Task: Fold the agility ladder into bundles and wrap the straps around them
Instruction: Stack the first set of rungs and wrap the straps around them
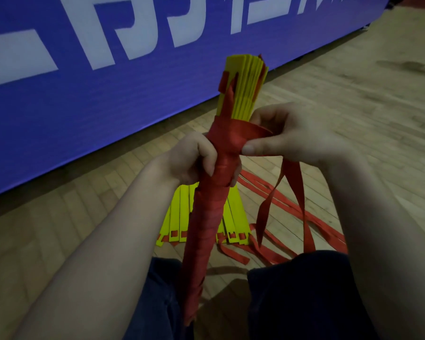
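A bundle of yellow ladder rungs (245,82) stands tilted in front of me, its lower length wound in red strap (206,217). My left hand (194,158) grips the wrapped bundle around its middle. My right hand (290,136) pinches the strap at the topmost turn, thumb pressing it against the bundle. The loose strap end (295,192) hangs down from my right hand to the floor. A second fan of yellow rungs (233,217) lies on the floor behind the bundle, partly hidden by it.
Loose red straps (312,217) trail across the wooden floor (353,106) to the right. A blue banner with white letters (108,57) runs along the back. My knees in dark trousers (292,290) are at the bottom.
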`<action>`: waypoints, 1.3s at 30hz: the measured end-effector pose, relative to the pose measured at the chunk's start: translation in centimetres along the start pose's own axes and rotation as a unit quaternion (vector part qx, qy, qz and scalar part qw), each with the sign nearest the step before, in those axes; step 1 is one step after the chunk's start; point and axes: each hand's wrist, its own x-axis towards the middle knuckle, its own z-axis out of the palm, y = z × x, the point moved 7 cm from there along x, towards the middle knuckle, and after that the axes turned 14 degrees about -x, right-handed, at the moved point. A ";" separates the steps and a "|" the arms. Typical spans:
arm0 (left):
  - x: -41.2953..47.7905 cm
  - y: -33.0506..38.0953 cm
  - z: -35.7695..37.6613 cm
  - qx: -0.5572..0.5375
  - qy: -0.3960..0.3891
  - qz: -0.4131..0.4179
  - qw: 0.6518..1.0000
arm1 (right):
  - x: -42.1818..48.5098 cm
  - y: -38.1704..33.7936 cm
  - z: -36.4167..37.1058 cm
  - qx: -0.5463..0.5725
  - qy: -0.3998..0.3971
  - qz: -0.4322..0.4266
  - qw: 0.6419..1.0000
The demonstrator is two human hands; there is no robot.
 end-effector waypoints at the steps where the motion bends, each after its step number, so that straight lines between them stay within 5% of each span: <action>1: 0.0 0.0 0.0 0.002 -0.008 0.005 1.000 | -0.2 -0.3 0.1 0.006 -0.013 0.000 1.000; 11: -0.4 0.7 2.1 0.055 -0.083 0.014 0.995 | -0.1 0.4 0.3 0.141 0.023 0.035 0.989; 21: -1.1 2.8 1.0 -0.055 0.063 0.155 0.984 | 0.5 -2.0 0.6 0.172 0.177 0.054 0.968; 27: -3.3 4.1 -0.1 -0.013 0.300 0.377 0.876 | 0.9 -2.7 0.5 0.124 0.251 0.005 0.960; 29: -4.4 4.2 1.0 0.011 0.285 0.396 0.873 | 0.8 -2.8 0.3 0.103 0.268 0.000 0.958; 33: -3.5 3.3 3.4 0.078 0.142 0.334 0.928 | 0.4 -2.3 -0.4 0.097 0.298 0.032 0.949; 39: -1.9 1.9 2.3 0.167 0.247 0.384 0.874 | 0.7 -2.0 0.5 0.130 0.290 0.064 0.946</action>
